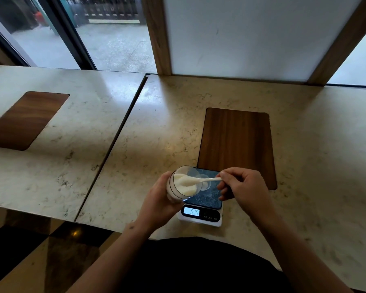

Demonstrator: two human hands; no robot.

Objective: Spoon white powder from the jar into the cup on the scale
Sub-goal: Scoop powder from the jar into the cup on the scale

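My left hand (159, 197) grips a clear jar (183, 182) of white powder, tilted with its mouth toward the right, over the left edge of the scale. My right hand (244, 186) pinches the handle of a white plastic spoon (207, 179); the spoon's bowl is inside the jar's mouth, in the powder. A small clear cup (206, 183) stands on the dark platform of the scale (207, 198), partly hidden behind the jar and spoon. The scale's lit display (191, 211) shows digits.
The scale sits near the front edge of a marble counter (156, 127). A wooden inlay panel (237, 142) lies just behind the scale, another wooden inlay (25, 119) at far left. A seam (118, 140) splits the counter. A wood-framed white panel (241, 37) rises behind.
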